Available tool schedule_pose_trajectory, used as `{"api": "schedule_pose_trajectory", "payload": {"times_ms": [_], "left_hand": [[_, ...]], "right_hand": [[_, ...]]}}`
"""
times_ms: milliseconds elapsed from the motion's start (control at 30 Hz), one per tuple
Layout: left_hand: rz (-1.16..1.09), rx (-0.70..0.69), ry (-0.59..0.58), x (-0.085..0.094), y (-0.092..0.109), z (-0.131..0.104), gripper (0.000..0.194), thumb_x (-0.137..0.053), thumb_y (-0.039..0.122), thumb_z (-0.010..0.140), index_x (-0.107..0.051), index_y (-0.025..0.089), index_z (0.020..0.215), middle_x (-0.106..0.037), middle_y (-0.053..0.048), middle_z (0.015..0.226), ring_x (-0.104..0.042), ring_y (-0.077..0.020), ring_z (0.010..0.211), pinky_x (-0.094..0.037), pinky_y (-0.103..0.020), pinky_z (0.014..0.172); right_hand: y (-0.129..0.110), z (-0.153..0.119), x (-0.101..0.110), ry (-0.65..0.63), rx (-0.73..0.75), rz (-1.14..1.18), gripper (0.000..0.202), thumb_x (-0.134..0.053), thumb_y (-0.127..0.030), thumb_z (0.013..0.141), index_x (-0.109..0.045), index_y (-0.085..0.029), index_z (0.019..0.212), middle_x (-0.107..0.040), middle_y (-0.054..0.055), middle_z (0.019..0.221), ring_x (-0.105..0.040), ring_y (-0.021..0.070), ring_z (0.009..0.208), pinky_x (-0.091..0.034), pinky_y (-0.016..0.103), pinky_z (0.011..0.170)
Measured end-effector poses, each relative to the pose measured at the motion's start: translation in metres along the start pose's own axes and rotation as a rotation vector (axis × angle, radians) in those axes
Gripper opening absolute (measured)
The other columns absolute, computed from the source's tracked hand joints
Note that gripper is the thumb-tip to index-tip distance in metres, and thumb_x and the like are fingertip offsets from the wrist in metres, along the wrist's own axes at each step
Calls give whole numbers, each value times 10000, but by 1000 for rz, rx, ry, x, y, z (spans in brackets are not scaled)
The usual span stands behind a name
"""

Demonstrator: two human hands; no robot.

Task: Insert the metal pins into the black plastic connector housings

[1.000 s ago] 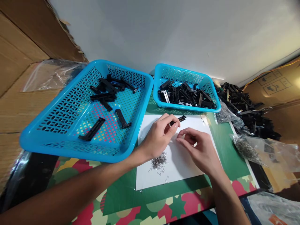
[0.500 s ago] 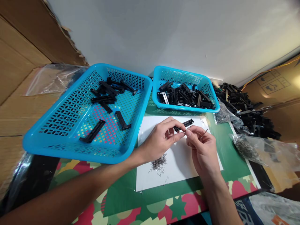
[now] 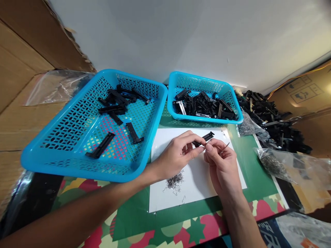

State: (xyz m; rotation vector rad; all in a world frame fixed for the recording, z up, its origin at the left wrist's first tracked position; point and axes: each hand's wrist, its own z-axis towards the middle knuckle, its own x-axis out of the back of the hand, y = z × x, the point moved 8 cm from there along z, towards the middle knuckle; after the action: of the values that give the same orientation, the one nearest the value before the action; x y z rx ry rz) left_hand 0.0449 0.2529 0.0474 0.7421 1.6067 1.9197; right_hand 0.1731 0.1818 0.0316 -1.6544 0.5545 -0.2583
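Closer together than a second ago, my left hand [image 3: 176,153] and right hand [image 3: 224,165] meet above a white sheet [image 3: 196,186] on the green-covered bench [image 3: 261,175]. My left fingers, pinched narrow, hold a black plastic part [image 3: 208,136], which has shifted right since then. My right fingers are narrow too, around a thin rod [image 3: 225,147]; whatever lies between the fingertips is too small to tell. Small bent wire pieces [image 3: 174,179] lie heaped below. Blue baskets [image 3: 103,175] beyond hold more black parts [image 3: 132,132]. White letters on a dark blue bag [image 3: 270,234], lower right, are cut off; a carton [image 3: 302,90] bears printed symbols.
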Motion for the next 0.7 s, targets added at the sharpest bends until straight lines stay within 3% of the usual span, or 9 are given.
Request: {"api": "schedule_pose_trajectory", "payload": {"times_ms": [233, 433, 567, 700], "left_hand": [[-20, -3, -2, 0, 1, 0, 104, -647, 276, 1033, -688, 185, 1002, -619, -7, 984, -524, -109, 746, -417, -263, 662], [-7, -10, 12, 2, 3, 0, 136, -641, 298, 1033, -682, 176, 990, -600, -8, 969, -516, -110, 744, -411, -260, 654], [22, 6, 5, 2, 4, 0, 143, -638, 296, 1030, -694, 171, 990, -564, -1, 942, -504, -105, 728, -403, -253, 637], [71, 9, -25, 0, 5, -1, 126, -626, 256, 1030, -700, 170, 975, -541, 6, 934, -487, -96, 713, -405, -250, 649]], "right_hand": [[4, 1, -2, -72, -41, 45, 234, -880, -394, 803, -724, -222, 834, -314, -84, 604, -254, 107, 584, -217, 274, 568], [8, 2, 3, -58, -29, 8, 209, -885, -378, 799, -759, -224, 865, -308, -87, 604, -257, 101, 580, -226, 269, 563], [2, 2, 13, -52, 29, -113, 202, -896, -377, 806, -800, -219, 888, -351, -71, 617, -306, 101, 592, -242, 267, 554], [-13, 1, 23, -54, 96, -299, 217, -819, -427, 894, -823, -232, 989, -411, -55, 623, -333, 98, 563, -242, 261, 515]]}}
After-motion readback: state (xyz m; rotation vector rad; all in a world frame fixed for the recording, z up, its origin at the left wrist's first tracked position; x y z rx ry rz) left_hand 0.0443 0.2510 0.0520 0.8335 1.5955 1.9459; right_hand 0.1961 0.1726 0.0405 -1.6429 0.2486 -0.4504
